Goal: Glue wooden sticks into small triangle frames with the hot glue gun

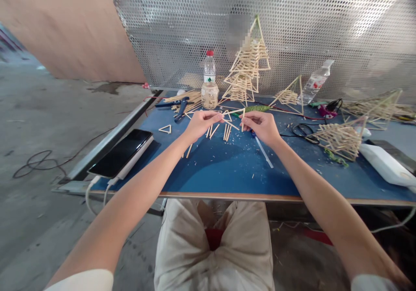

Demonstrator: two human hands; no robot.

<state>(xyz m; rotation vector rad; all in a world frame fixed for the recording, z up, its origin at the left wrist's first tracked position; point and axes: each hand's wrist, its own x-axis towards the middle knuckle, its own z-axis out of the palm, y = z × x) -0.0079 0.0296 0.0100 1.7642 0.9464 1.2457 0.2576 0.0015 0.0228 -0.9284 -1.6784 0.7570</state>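
Note:
Between both hands, just above the table, is an angled frame of thin wooden sticks point(234, 111). My left hand point(203, 124) pinches its left end between thumb and fingers. My right hand point(260, 124) is closed on its right side, around the short upright stick. Whether all corners of the frame are joined cannot be made out. Loose short sticks point(227, 133) lie on the table below and between the hands, and a small stick triangle point(165, 129) lies further left. Beside my right hand is a blue-tipped translucent stick point(264, 151), perhaps a glue stick.
Blue cutters point(182, 108) lie by a bundle of sticks point(195, 98). Behind stand a red-capped bottle point(209, 68) and a tall stack of stick triangles point(243, 72). A phone point(121, 153) sits at left; stick models point(339, 137) and a white box point(386, 164) are at right.

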